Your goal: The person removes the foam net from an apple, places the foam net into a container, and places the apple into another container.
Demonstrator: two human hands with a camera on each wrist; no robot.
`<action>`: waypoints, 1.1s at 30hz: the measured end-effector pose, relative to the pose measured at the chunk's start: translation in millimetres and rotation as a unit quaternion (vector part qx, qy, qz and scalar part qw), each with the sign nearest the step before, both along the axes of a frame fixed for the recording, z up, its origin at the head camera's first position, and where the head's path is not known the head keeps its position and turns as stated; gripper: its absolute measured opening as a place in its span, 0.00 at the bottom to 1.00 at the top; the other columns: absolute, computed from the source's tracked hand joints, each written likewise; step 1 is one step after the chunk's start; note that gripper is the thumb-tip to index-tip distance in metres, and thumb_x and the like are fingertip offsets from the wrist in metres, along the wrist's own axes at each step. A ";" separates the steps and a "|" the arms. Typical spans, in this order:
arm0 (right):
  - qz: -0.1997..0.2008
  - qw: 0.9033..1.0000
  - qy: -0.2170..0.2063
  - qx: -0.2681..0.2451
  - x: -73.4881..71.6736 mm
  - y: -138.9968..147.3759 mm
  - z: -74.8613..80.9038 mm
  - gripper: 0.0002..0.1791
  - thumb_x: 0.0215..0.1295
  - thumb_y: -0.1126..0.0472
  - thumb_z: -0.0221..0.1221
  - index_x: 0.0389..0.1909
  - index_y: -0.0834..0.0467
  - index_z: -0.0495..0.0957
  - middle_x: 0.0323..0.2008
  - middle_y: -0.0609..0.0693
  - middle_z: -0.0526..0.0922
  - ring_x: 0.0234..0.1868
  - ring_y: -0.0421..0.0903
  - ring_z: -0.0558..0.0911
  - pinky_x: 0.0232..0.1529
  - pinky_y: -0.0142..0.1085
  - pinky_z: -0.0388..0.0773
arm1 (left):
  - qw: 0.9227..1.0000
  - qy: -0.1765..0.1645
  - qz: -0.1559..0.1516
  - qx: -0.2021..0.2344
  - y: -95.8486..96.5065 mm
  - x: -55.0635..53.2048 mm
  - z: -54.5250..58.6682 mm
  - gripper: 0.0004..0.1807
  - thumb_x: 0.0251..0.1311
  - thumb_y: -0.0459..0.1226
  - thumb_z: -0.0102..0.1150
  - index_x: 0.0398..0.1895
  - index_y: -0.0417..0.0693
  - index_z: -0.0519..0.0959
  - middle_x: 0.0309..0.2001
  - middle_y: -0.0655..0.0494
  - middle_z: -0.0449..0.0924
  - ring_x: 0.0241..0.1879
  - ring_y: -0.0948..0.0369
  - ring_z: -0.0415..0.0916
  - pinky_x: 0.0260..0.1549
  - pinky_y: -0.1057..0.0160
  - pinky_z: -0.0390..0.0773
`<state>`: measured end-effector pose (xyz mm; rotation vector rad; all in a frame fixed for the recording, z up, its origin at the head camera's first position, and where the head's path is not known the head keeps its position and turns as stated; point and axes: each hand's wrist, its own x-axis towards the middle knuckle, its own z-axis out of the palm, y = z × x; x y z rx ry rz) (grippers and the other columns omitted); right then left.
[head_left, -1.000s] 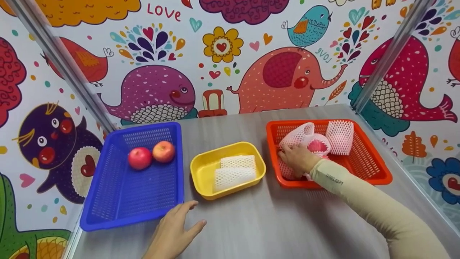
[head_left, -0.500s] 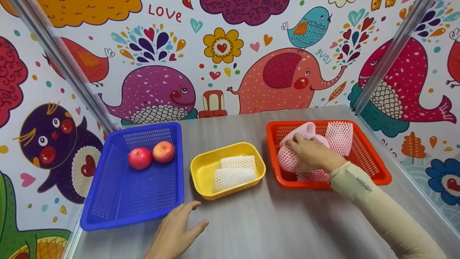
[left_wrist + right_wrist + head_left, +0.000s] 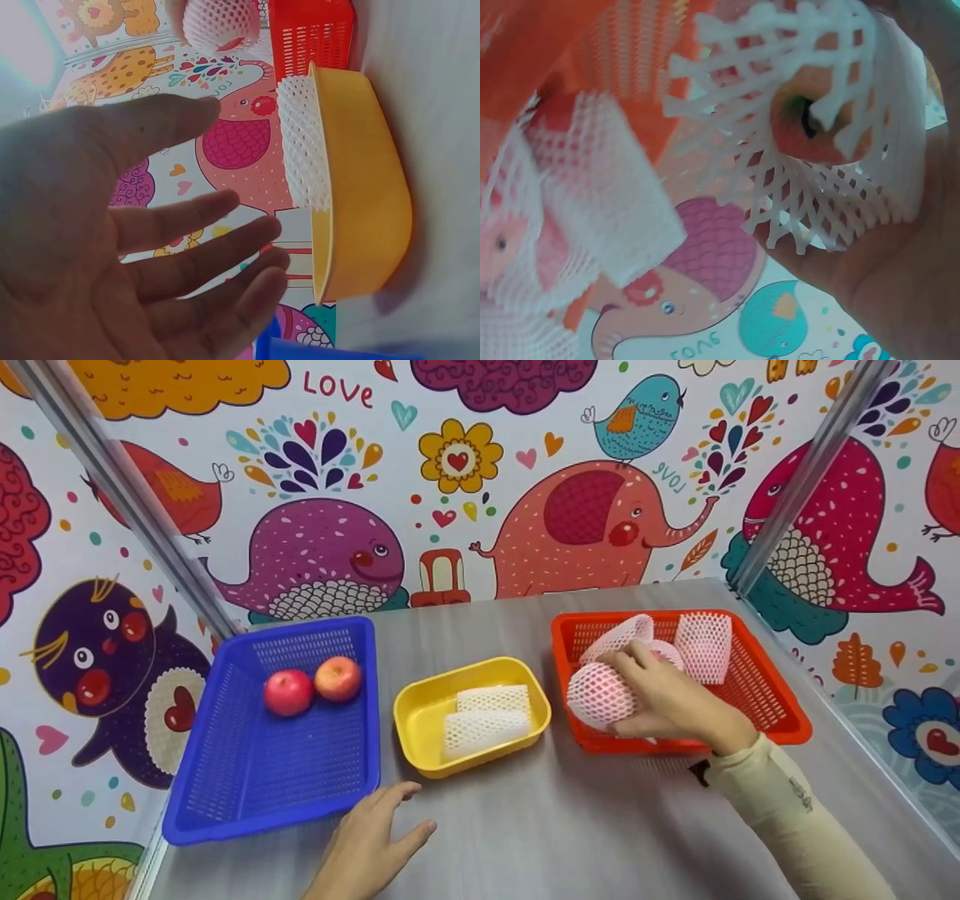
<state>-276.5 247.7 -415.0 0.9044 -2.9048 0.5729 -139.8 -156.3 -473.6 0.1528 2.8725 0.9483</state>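
My right hand (image 3: 667,694) grips an apple in a white foam net sleeve (image 3: 600,695) above the left front part of the red basket (image 3: 780,720). In the right wrist view the apple (image 3: 821,124) shows its stem end through the open end of the net. Other netted apples (image 3: 514,244) lie in the basket, partly hidden by the hand. My left hand (image 3: 375,840) holds nothing; its fingers are spread and relaxed near the front right corner of the blue basket (image 3: 262,829). In that basket sit a red apple (image 3: 289,692) and a paler bare apple (image 3: 337,679).
Between the two baskets stands a yellow bin (image 3: 420,735) with white foam nets (image 3: 486,731) lying in it. Patterned wall panels close off the back and sides, joined by metal posts (image 3: 810,472). A grey table (image 3: 510,825) is underneath.
The right hand has taken hold of a netted apple inside the red basket and lifted it up. The left hand has stayed nearly still.
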 end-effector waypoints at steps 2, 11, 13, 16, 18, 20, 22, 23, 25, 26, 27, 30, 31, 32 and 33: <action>0.008 1.000 -0.001 -0.022 9.9 -5.9 -0.8 0.50 0.42 0.48 0.79 0.69 0.44 0.65 0.57 0.45 0.67 0.54 0.45 0.71 0.47 0.47 0.81 | 1.000 0.000 -0.003 0.003 0.7 0.4 -0.6 0.28 0.56 0.55 0.71 0.55 0.52 0.79 0.48 0.57 0.81 0.50 0.52 0.77 0.50 0.43 0.75; 0.084 0.993 0.003 -0.085 42.0 -34.2 -15.0 0.46 0.47 0.43 0.76 0.68 0.42 0.65 0.58 0.38 0.67 0.56 0.37 0.69 0.50 0.39 0.80 | 1.000 0.005 -0.017 0.023 4.6 1.4 -4.6 0.27 0.57 0.54 0.71 0.54 0.51 0.79 0.48 0.57 0.81 0.49 0.51 0.78 0.49 0.43 0.76; 0.094 0.991 0.003 -0.090 46.5 -39.6 -18.7 0.46 0.47 0.43 0.76 0.68 0.43 0.65 0.58 0.39 0.67 0.56 0.37 0.70 0.50 0.39 0.80 | 0.999 0.029 -0.028 0.027 4.3 2.2 -6.4 0.26 0.57 0.52 0.71 0.54 0.50 0.79 0.47 0.57 0.81 0.49 0.52 0.78 0.47 0.44 0.77; 0.106 0.990 0.001 -0.094 53.1 -48.3 -26.4 0.47 0.46 0.45 0.76 0.68 0.46 0.66 0.57 0.41 0.68 0.53 0.38 0.72 0.48 0.38 0.80 | 0.997 0.055 -0.042 0.029 3.5 3.1 -8.5 0.25 0.58 0.51 0.71 0.54 0.49 0.80 0.46 0.56 0.81 0.48 0.52 0.78 0.46 0.45 0.77; 0.118 0.988 -0.003 -0.095 57.2 -55.1 -34.0 0.48 0.45 0.45 0.76 0.68 0.46 0.66 0.57 0.43 0.68 0.52 0.40 0.74 0.47 0.39 0.81 | 0.997 0.058 -0.046 0.030 3.9 2.9 -9.0 0.25 0.58 0.51 0.70 0.53 0.49 0.80 0.46 0.56 0.82 0.47 0.52 0.79 0.45 0.45 0.77; 0.131 0.987 -0.005 -0.095 61.1 -63.1 -43.6 0.49 0.44 0.45 0.77 0.69 0.46 0.65 0.57 0.44 0.68 0.51 0.40 0.75 0.48 0.39 0.81 | 0.997 0.054 -0.046 0.034 4.6 2.6 -9.7 0.25 0.58 0.51 0.70 0.53 0.48 0.80 0.46 0.56 0.82 0.48 0.52 0.79 0.46 0.44 0.77; 0.148 0.984 -0.002 -0.096 64.3 -71.3 -54.8 0.50 0.43 0.45 0.77 0.69 0.48 0.65 0.57 0.45 0.68 0.51 0.42 0.76 0.48 0.40 0.80 | 0.996 0.060 -0.049 0.038 5.2 2.9 -11.4 0.24 0.58 0.50 0.71 0.53 0.48 0.80 0.46 0.55 0.82 0.48 0.52 0.79 0.46 0.44 0.77; 0.154 0.984 0.002 -0.094 66.1 -75.3 -60.8 0.51 0.42 0.45 0.77 0.69 0.48 0.65 0.57 0.46 0.68 0.51 0.42 0.76 0.49 0.40 0.80 | 0.996 0.065 -0.050 0.039 5.6 3.2 -12.3 0.24 0.58 0.49 0.71 0.53 0.48 0.80 0.46 0.55 0.82 0.47 0.52 0.79 0.46 0.44 0.77; 0.164 0.982 0.012 -0.088 69.4 -82.6 -73.0 0.50 0.40 0.46 0.77 0.68 0.50 0.67 0.56 0.46 0.68 0.51 0.41 0.76 0.50 0.39 0.79 | 0.995 0.072 -0.054 0.044 6.2 3.9 -14.4 0.23 0.58 0.48 0.71 0.52 0.47 0.80 0.46 0.55 0.82 0.47 0.52 0.79 0.46 0.45 0.77; 0.168 0.982 0.017 -0.085 71.0 -85.8 -79.0 0.50 0.39 0.46 0.77 0.67 0.51 0.67 0.56 0.46 0.69 0.50 0.41 0.76 0.50 0.39 0.79 | 0.995 0.071 -0.055 0.045 6.5 4.3 -15.2 0.23 0.58 0.48 0.71 0.52 0.47 0.80 0.46 0.55 0.82 0.47 0.53 0.79 0.45 0.45 0.78; 0.172 0.982 0.019 -0.082 72.6 -88.6 -84.8 0.50 0.38 0.46 0.77 0.66 0.52 0.68 0.55 0.46 0.69 0.49 0.41 0.76 0.50 0.39 0.79 | 0.995 0.070 -0.056 0.047 6.7 4.8 -16.0 0.23 0.58 0.49 0.71 0.52 0.47 0.80 0.47 0.55 0.82 0.48 0.53 0.79 0.45 0.45 0.78; 0.175 0.982 0.009 -0.075 76.9 -95.0 -100.4 0.49 0.36 0.47 0.78 0.65 0.52 0.69 0.54 0.45 0.69 0.48 0.40 0.76 0.50 0.37 0.78 | 0.995 0.063 -0.059 0.051 7.4 6.1 -17.9 0.24 0.59 0.50 0.70 0.53 0.47 0.80 0.47 0.54 0.82 0.48 0.52 0.79 0.45 0.45 0.78; 0.175 0.982 0.002 -0.074 78.0 -96.3 -105.1 0.49 0.36 0.47 0.78 0.64 0.52 0.69 0.53 0.45 0.69 0.48 0.40 0.76 0.50 0.37 0.78 | 0.995 0.061 -0.060 0.052 7.5 6.6 -18.5 0.24 0.59 0.50 0.70 0.53 0.47 0.80 0.48 0.54 0.82 0.48 0.52 0.79 0.46 0.45 0.78; 0.175 0.982 -0.006 -0.074 79.0 -97.3 -109.2 0.49 0.36 0.48 0.78 0.64 0.52 0.69 0.53 0.45 0.69 0.48 0.40 0.76 0.50 0.37 0.78 | 0.995 0.059 -0.061 0.054 7.5 7.2 -19.2 0.24 0.59 0.50 0.70 0.53 0.47 0.80 0.48 0.54 0.82 0.48 0.52 0.79 0.46 0.45 0.78; 0.175 0.982 -0.015 -0.074 79.8 -98.0 -113.1 0.49 0.36 0.48 0.79 0.64 0.51 0.69 0.53 0.45 0.69 0.48 0.40 0.76 0.50 0.37 0.78 | 0.995 0.058 -0.061 0.055 7.6 7.7 -19.9 0.24 0.59 0.50 0.69 0.52 0.47 0.80 0.48 0.53 0.82 0.48 0.52 0.79 0.46 0.45 0.78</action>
